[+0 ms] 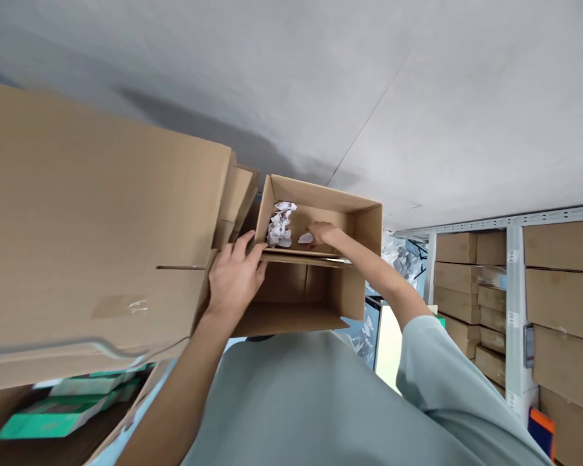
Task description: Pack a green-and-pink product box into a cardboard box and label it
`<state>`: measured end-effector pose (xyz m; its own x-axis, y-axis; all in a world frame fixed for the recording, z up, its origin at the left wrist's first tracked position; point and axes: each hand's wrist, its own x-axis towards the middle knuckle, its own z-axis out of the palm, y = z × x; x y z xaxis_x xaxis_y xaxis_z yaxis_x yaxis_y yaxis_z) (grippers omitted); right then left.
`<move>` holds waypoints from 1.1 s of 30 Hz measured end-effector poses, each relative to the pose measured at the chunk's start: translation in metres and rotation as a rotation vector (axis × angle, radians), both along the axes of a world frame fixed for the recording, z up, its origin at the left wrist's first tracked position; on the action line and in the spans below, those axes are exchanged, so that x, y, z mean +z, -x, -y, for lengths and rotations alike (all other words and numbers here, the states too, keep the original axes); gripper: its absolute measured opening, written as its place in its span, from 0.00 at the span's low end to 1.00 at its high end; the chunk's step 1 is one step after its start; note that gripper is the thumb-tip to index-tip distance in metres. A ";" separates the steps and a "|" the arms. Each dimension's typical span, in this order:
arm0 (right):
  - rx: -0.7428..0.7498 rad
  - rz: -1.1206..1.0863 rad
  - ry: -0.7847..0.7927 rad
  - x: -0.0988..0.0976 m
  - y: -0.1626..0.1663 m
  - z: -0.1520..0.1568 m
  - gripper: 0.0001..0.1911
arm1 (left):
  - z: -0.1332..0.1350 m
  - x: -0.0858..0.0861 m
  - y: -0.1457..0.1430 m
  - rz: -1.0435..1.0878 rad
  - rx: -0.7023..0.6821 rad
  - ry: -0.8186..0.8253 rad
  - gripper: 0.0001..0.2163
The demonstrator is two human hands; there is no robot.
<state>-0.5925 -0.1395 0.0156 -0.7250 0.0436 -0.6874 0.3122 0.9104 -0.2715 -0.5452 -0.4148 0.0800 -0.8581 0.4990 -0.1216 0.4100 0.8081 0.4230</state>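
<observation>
An open cardboard box (364,226) sits in front of me, tipped so its inside faces me. My left hand (234,278) grips the box's near left edge and flap, fingers curled over it. My right hand (321,232) reaches inside the box with fingers bent, touching a small white scrap (305,239) on the box's inner surface. Crumpled white paper (280,226) lies in the box's left corner, beside my left fingertips.
A large cardboard box (92,233) fills the left side. Below it, another box holds green and white packets (53,417). Metal shelving (512,310) at right is stacked with cardboard boxes. Clear plastic wrap (401,259) lies behind the box. A grey floor spreads beyond.
</observation>
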 end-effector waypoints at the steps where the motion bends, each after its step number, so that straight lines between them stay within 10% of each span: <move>1: 0.052 0.065 -0.032 -0.008 0.004 0.005 0.21 | 0.001 0.000 -0.002 -0.009 -0.003 0.000 0.18; 11: 0.288 0.118 -0.175 0.012 -0.001 0.024 0.16 | 0.007 -0.006 -0.011 -0.103 -0.023 0.003 0.19; 17: 0.124 -0.186 -0.182 0.100 -0.038 -0.003 0.23 | 0.005 -0.004 -0.007 -0.084 -0.025 -0.037 0.20; 23: -0.255 -0.533 0.239 0.178 -0.162 -0.003 0.20 | 0.003 -0.005 -0.012 -0.086 -0.005 -0.042 0.22; 33: -0.248 -0.300 0.157 0.130 -0.233 0.026 0.20 | 0.004 -0.009 -0.019 -0.068 0.030 -0.093 0.26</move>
